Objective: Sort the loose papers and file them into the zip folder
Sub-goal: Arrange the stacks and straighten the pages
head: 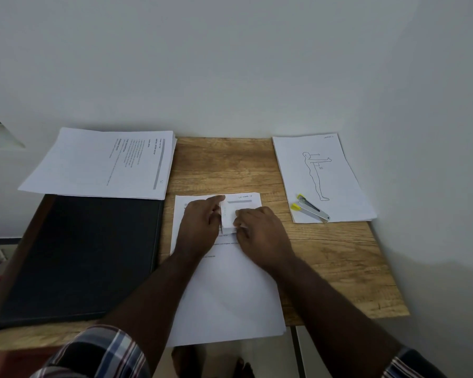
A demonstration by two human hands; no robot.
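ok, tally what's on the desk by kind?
Paper stacks: 3, left, middle, right
Folder: 1
Stapler: 1
Small white pad: 1
Total: 6

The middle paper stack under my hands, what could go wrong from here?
1. The middle paper stack overhangs the table's near edge; pressing with both hands could tip it off.
2. The left stack lies partly on the black zip folder, so opening the folder may spill it.
3. The stapler on the figure drawing sheet could be forgotten.
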